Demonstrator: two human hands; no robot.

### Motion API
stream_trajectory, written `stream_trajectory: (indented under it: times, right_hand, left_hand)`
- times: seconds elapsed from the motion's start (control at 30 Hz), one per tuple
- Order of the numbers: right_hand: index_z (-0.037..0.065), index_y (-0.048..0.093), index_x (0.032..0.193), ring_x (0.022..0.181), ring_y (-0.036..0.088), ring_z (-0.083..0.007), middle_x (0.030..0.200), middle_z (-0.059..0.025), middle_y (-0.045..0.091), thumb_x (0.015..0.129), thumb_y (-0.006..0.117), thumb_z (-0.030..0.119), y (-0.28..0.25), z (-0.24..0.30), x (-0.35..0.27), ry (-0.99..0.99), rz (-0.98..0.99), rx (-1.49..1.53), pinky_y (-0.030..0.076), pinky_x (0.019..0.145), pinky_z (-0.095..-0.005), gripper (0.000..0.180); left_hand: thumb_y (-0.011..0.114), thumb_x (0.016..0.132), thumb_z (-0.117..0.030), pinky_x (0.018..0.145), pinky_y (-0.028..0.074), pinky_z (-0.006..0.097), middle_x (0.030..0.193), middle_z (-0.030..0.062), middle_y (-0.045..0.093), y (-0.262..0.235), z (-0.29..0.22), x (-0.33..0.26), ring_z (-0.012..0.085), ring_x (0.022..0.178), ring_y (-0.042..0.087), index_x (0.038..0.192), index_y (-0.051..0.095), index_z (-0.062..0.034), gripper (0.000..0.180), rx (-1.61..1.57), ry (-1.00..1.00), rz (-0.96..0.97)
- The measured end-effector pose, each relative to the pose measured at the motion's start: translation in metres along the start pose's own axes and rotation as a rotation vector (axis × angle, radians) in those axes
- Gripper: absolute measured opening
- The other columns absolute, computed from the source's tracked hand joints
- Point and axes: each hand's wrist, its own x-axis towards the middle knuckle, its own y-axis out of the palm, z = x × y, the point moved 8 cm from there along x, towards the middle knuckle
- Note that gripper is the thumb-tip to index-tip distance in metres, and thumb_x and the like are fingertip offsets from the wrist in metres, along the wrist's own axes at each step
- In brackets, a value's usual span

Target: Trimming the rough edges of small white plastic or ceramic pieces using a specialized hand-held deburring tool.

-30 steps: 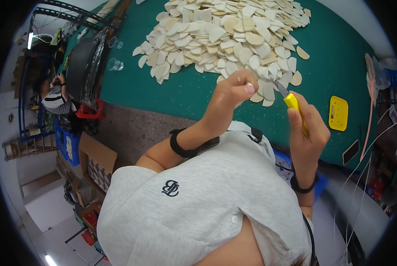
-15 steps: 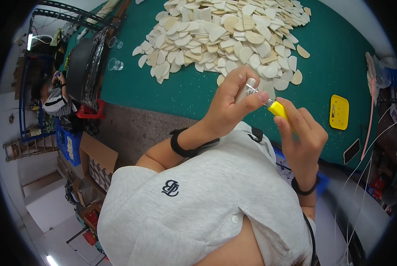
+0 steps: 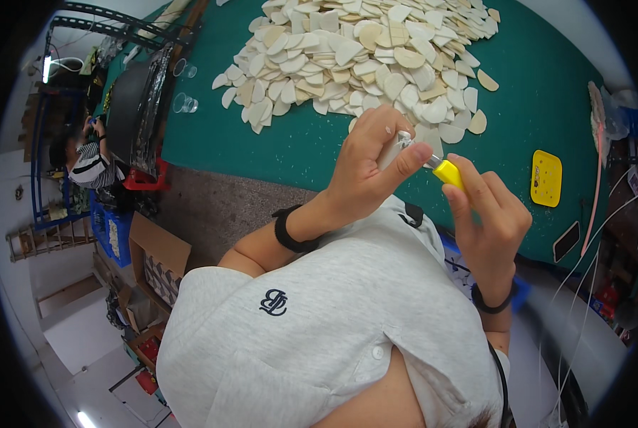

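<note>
Between the thumb and fingers of my left hand is a small white piece, largely covered by the fingers. White shavings cling near its upper end, by my thumb. My right hand grips a yellow-handled knife whose metal blade points toward the left thumb. The blade's tip is hidden behind that thumb. Just beyond both hands spreads a big heap of flat, white and cream half-round pieces on the green table.
To the right lie a shallow yellow tray and a phone, beside hanging white cables. Two clear plastic cups are at the table's left edge. Farther left are a seated person, a blue crate and an open cardboard box.
My right hand and the knife have shifted slightly right, a little away from the left hand. More white shavings show by the left thumb. The left hand stays almost in place.
</note>
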Motion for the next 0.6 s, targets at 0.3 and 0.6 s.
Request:
stream_trajectory:
  times: [0.3, 0.6]
  right_hand:
    - [0.008, 0.069, 0.104, 0.046, 0.046, -0.0151, 0.060, -0.0023, 0.049, 0.077, 0.072, 0.022, 0.001, 0.001, 0.000, -0.005, 0.019, 0.006, 0.036, 0.043, -0.0271, 0.030]
    - [0.008, 0.069, 0.104, 0.046, 0.046, -0.0151, 0.060, -0.0023, 0.049, 0.077, 0.072, 0.021, -0.001, 0.003, -0.001, -0.025, 0.003, -0.015, 0.036, 0.043, -0.0274, 0.030]
  left_hand:
    - [0.062, 0.087, -0.037, 0.069, 0.032, 0.031, 0.077, 0.0065, 0.045, -0.001, -0.006, 0.003, 0.0203, 0.074, 0.040, 0.084, 0.050, -0.0049, 0.034, 0.090, 0.102, 0.004]
    - [0.063, 0.087, -0.035, 0.065, 0.032, 0.031, 0.074, 0.0051, 0.047, -0.004, -0.021, 0.004, 0.0196, 0.071, 0.039, 0.080, 0.052, -0.0048, 0.033, 0.179, 0.288, -0.043]
